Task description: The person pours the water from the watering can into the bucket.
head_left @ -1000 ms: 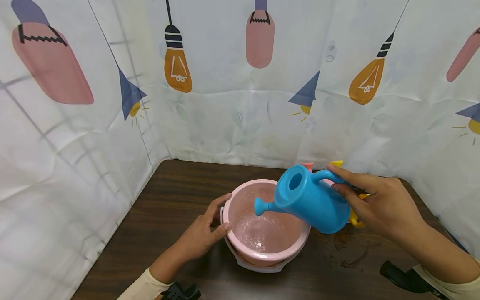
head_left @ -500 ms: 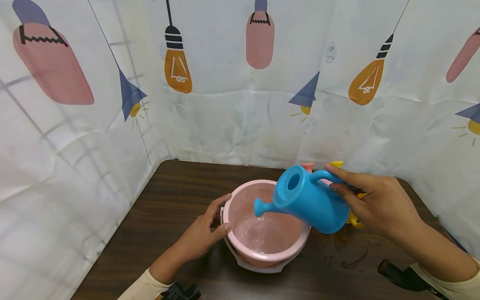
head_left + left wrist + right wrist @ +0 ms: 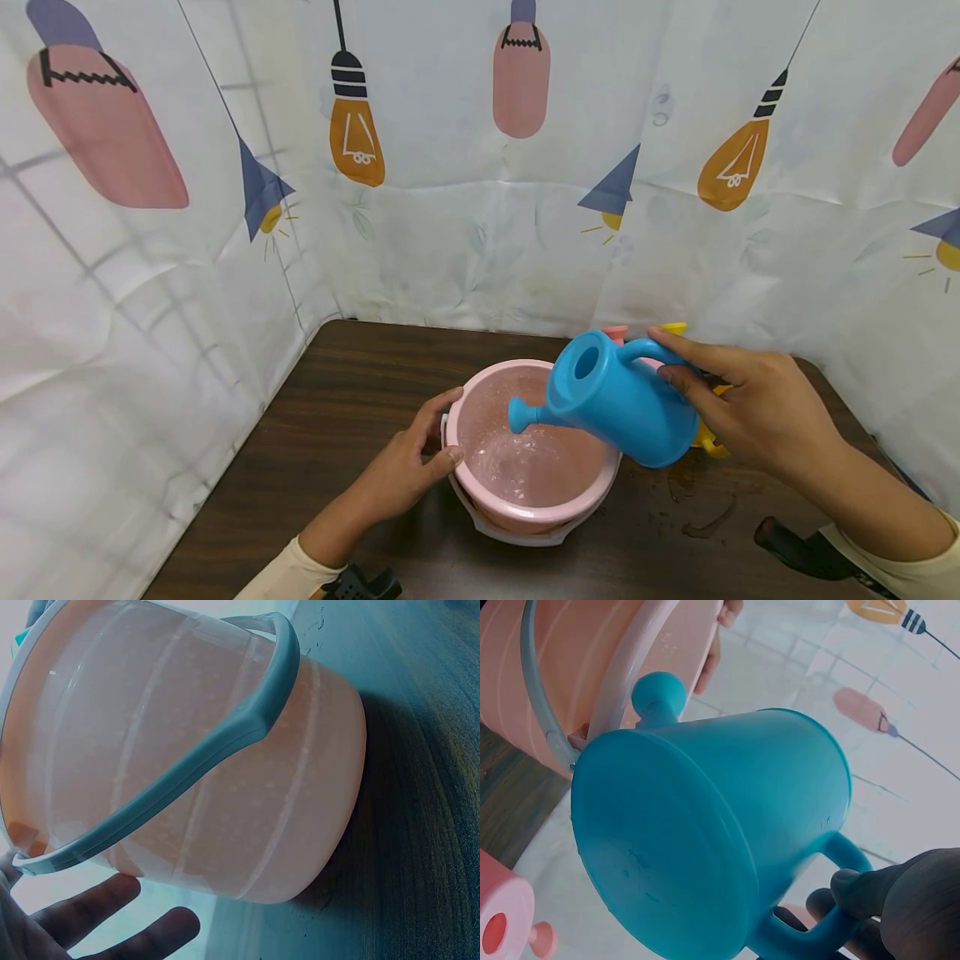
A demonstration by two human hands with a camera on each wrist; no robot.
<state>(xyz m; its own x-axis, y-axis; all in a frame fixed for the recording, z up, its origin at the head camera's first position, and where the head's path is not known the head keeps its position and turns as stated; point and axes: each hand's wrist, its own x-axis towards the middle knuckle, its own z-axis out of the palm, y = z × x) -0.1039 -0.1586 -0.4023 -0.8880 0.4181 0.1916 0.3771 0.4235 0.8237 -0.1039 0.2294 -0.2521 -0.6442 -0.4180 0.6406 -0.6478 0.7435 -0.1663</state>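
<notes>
A blue watering can [image 3: 622, 408] hangs tilted over the right side of a pink bucket [image 3: 536, 510], its spout head above the opening. My right hand [image 3: 765, 400] grips the can's handle, thumb and fingers wrapped round it in the right wrist view. Water with bubbles and ripples shows inside the bucket. My left hand [image 3: 408, 462] holds the bucket's left rim, thumb on the near side of it and fingers along the outside. In the left wrist view the bucket's carrying handle [image 3: 202, 757] hangs down against its wall, with two fingertips just below.
Behind the blue can, partly hidden, are a yellow item [image 3: 708, 442] and a pink watering can [image 3: 506, 915]. Wet patches [image 3: 708, 525] mark the dark wooden table [image 3: 360, 367] right of the bucket. A patterned white curtain [image 3: 450, 250] stands behind the table.
The blue can and both hands stay almost where they were. The bright ripples on the water inside the bucket have shifted.
</notes>
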